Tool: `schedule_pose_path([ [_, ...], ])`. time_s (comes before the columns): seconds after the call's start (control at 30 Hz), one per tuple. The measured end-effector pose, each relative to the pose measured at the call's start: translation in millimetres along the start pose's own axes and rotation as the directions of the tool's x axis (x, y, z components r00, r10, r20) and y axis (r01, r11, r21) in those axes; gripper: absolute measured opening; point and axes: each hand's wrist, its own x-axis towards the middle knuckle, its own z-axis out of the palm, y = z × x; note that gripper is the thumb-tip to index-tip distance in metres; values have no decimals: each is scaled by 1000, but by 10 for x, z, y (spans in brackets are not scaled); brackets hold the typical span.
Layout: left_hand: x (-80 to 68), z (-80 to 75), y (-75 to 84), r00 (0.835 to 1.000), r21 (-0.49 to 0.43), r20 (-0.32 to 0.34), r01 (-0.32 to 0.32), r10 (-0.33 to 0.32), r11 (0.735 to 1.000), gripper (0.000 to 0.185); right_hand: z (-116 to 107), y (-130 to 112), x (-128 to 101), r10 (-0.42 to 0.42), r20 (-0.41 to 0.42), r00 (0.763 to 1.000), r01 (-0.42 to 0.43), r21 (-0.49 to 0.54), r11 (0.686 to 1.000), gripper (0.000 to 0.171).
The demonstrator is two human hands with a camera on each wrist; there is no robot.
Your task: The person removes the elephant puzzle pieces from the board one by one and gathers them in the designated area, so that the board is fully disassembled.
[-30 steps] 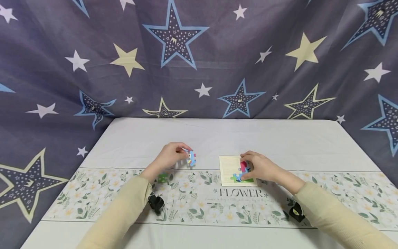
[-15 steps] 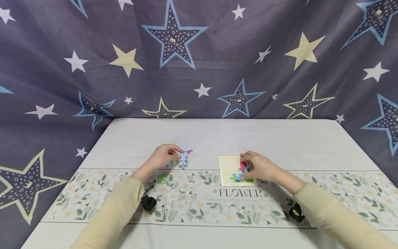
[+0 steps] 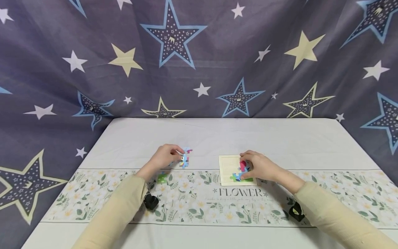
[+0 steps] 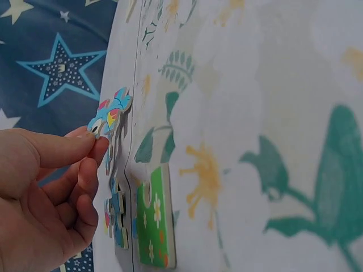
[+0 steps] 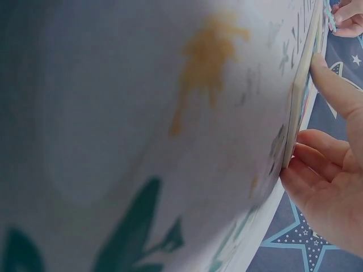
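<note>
My left hand [image 3: 165,155] pinches a blue jigsaw piece [image 4: 116,110] with pink and yellow markings between thumb and index finger. In the head view the piece is raised near another blue-and-pink piece [image 3: 188,150] on the table. A green piece with flowers [image 4: 153,218] lies below the left hand, beside more blue pieces [image 4: 117,215]. My right hand [image 3: 262,166] holds the square wooden puzzle tray [image 3: 228,164] at its right side, thumb over the front pieces and fingers at the edge. Red, blue and green pieces [image 3: 237,177] sit in the tray's lower right; the hand covers part of them.
A white cloth with a floral band and the word FLOWER [image 3: 240,192] covers the table. A dark star-patterned curtain [image 3: 199,69] hangs behind and along both sides. Black wrist cameras [image 3: 151,201] sit below the sleeves.
My left hand has moved a little left with its piece, uncovering the blue-and-pink piece behind, and the held piece has tilted. The right hand and tray have stayed put.
</note>
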Motion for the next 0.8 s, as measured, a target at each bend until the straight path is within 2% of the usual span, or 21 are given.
schedule_pose_path([
  [0.07, 2, 7, 3, 1000, 4, -4, 10, -10, 1000, 14, 1, 4, 2, 1, 0, 1000, -1, -3, 1000, 67],
  [0.23, 8, 38, 5, 996, 14, -22, 85, -85, 996, 12, 7, 12, 8, -1, -1, 1000, 1, -3, 1000, 66],
  [0.5, 12, 86, 28, 978, 20, -88, 191, -189, 981, 8, 9, 14, 6, 4, -1, 1000, -4, 0, 1000, 66],
  [0.8, 13, 91, 64, 970, 13, -110, 218, -215, 976, 7, -6, 1, 14, 10, 4, 1000, -10, 0, 1000, 64],
])
